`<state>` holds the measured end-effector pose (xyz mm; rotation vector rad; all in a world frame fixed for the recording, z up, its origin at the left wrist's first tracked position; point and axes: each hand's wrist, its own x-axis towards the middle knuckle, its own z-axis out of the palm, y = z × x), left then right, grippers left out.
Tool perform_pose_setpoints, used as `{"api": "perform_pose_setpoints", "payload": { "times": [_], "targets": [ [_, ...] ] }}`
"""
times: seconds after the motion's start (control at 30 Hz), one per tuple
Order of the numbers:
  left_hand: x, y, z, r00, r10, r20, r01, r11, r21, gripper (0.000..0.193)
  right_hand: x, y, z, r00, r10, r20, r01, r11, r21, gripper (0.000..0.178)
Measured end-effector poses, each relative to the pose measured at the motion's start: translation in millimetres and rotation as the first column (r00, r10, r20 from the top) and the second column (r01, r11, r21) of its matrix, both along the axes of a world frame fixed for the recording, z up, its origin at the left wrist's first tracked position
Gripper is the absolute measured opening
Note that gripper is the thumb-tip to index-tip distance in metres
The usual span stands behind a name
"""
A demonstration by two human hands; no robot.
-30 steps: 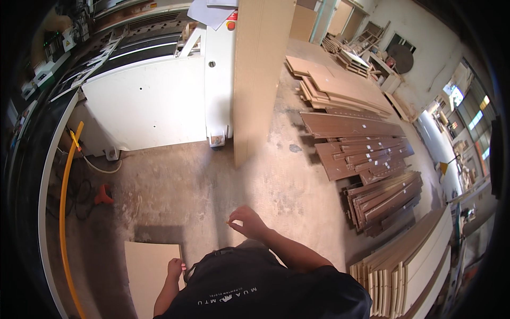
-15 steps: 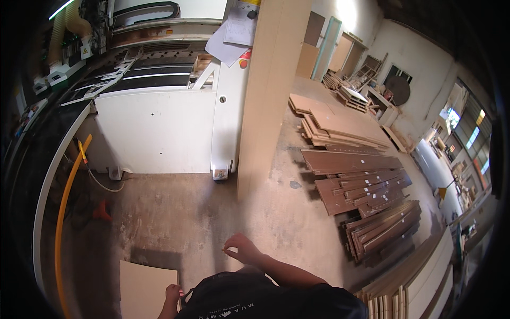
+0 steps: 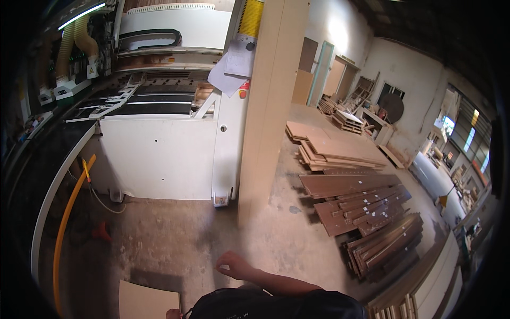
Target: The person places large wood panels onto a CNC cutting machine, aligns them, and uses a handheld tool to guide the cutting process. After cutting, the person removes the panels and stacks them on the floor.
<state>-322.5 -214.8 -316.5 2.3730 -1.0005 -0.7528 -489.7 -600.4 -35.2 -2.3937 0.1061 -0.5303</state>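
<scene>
My right hand [image 3: 237,266] is held out in front of my body above the floor. Its fingers are closed on a small flat white piece [image 3: 224,267], too small to name for certain. My left hand [image 3: 173,314] shows only partly at the lower edge, curled by the right side of a tan board [image 3: 147,301]. What it grips, if anything, is hidden. The board's far edge shows, with a dark shadow on the floor beyond it; the rest is cut off.
A white machine [image 3: 159,159] with a black bed stands ahead on the left, beside a tan pillar [image 3: 271,106]. A yellow hose [image 3: 66,218] curves at the left. On the right lie tan panels [image 3: 345,146], brown boards [image 3: 366,202] and upright-edged strips [image 3: 396,311].
The view has tilted up, so the machine, pillar and boards sit lower in the picture. My right hand has shifted slightly left, still closed. Less of my left hand shows.
</scene>
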Motion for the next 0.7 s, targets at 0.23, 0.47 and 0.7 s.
{"api": "perform_pose_setpoints", "payload": {
  "times": [0.23,0.47,0.7],
  "targets": [
    [-15.4,-14.4,39.2,0.835,0.381,-0.396,-0.395,0.917,0.047,0.034,-2.6,1.1,-5.0,1.000,-0.012,-0.006,0.012,0.999,-0.039,0.009],
    [-14.7,-18.7,38.6,0.763,0.423,-0.489,-0.457,0.888,0.055,0.034,-3.7,4.4,1.0,1.000,-0.006,-0.017,0.005,0.997,-0.072,0.010],
    [-20.0,-10.1,44.6,0.537,0.437,-0.722,-0.617,0.787,0.018,0.030,1.2,9.5,7.7,1.000,0.003,0.022,-0.001,0.996,-0.092,0.010]
  ]
}}
